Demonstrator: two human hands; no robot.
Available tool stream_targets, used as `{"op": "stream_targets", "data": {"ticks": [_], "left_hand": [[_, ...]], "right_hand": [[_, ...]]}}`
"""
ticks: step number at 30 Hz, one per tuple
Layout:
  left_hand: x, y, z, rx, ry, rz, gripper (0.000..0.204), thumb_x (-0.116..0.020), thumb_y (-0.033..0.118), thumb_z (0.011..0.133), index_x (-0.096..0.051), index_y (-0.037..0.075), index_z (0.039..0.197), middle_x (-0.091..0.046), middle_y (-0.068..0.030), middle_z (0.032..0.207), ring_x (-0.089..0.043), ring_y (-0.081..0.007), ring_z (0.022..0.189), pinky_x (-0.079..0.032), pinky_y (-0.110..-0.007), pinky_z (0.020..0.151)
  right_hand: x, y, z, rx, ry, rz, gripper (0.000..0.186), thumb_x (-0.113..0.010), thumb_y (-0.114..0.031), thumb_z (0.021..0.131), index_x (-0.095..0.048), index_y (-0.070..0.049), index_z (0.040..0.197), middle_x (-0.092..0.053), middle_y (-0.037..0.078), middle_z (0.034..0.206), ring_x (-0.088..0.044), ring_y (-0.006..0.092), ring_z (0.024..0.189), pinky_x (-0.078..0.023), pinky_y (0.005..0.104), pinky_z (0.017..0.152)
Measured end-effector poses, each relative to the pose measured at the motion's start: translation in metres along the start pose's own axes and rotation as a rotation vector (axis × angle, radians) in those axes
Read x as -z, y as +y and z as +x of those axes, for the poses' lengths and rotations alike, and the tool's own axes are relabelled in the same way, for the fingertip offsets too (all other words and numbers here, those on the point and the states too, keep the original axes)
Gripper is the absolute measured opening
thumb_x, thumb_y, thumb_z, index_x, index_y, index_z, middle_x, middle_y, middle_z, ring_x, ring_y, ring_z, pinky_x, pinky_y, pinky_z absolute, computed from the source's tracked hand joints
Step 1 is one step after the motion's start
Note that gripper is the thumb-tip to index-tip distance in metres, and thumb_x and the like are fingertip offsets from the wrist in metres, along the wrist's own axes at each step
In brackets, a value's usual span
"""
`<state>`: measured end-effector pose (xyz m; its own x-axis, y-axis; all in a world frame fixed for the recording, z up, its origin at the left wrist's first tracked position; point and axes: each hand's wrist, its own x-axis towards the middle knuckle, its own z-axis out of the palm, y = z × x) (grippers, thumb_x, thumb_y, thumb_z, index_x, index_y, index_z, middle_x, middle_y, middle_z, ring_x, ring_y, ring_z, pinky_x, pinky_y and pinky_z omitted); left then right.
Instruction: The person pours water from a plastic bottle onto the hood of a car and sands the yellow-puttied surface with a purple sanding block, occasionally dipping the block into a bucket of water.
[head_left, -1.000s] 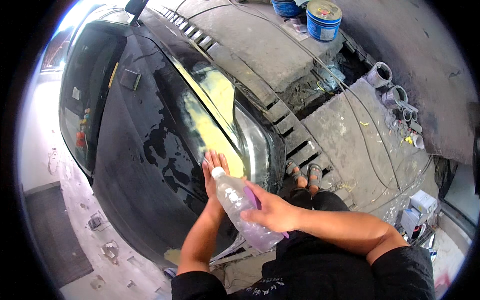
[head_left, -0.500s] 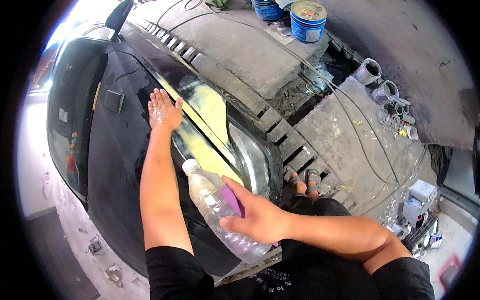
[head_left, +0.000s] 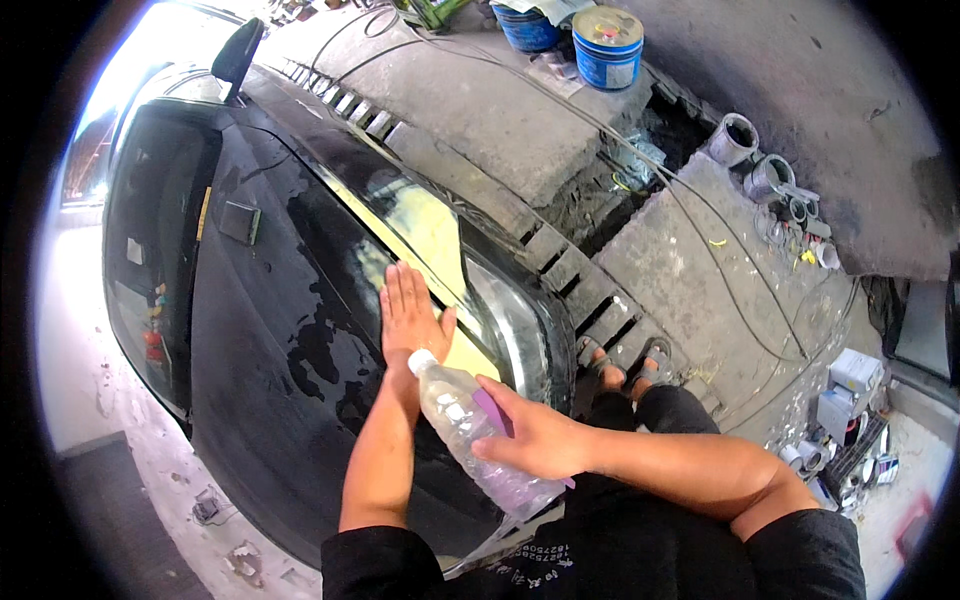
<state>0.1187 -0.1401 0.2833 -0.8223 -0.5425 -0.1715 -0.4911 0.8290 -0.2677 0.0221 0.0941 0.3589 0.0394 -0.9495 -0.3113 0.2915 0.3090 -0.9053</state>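
From my remote feed, the black car hood (head_left: 250,400) fills the frame's left, wet in patches; its yellow filler (head_left: 468,360) lies uncoated, so I judge the surface unfinished. At upper right, a lidded blue bucket (head_left: 606,68) hides its contents. Below centre, a capped clear bottle (head_left: 450,402), fill level unclear, is clamped in the right hand (head_left: 538,432) alongside a purple sheet (head_left: 490,410); the left hand (head_left: 407,322) lies flat, fingers straight, over hood and filler.

The short-sleeved shirt (head_left: 640,550) is black (white print (head_left: 546,562)).
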Motion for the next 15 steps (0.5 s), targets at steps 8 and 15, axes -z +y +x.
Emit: {"op": "stream_targets", "data": {"ticks": [8, 15], "left_hand": [[-0.019, 0.078, -0.078, 0.053, -0.014, -0.052, 0.075, -0.055, 0.03, 0.091, -0.027, -0.007, 0.151, -0.018, -0.0225, 0.162, -0.01, -0.0373, 0.152, -0.008, -0.049, 0.123], [-0.05, 0.102, -0.146, -0.026, 0.119, 0.091, 0.063, -0.056, 0.027, 0.091, -0.043, 0.0, 0.146, -0.032, -0.0177, 0.159, -0.024, -0.0329, 0.15, -0.017, -0.048, 0.122]], "right_hand": [[0.001, 0.047, -0.045, -0.113, -0.04, -0.05, 0.092, -0.063, -0.041, 0.089, -0.016, 0.01, 0.15, -0.057, 0.038, 0.123, -0.059, 0.0479, 0.115, -0.046, 0.0449, 0.1], [0.009, 0.055, -0.075, -0.161, -0.132, -0.091, 0.093, -0.064, -0.04, 0.087, -0.018, 0.012, 0.149, -0.057, 0.039, 0.122, -0.06, 0.0475, 0.113, -0.046, 0.0453, 0.099]]}}
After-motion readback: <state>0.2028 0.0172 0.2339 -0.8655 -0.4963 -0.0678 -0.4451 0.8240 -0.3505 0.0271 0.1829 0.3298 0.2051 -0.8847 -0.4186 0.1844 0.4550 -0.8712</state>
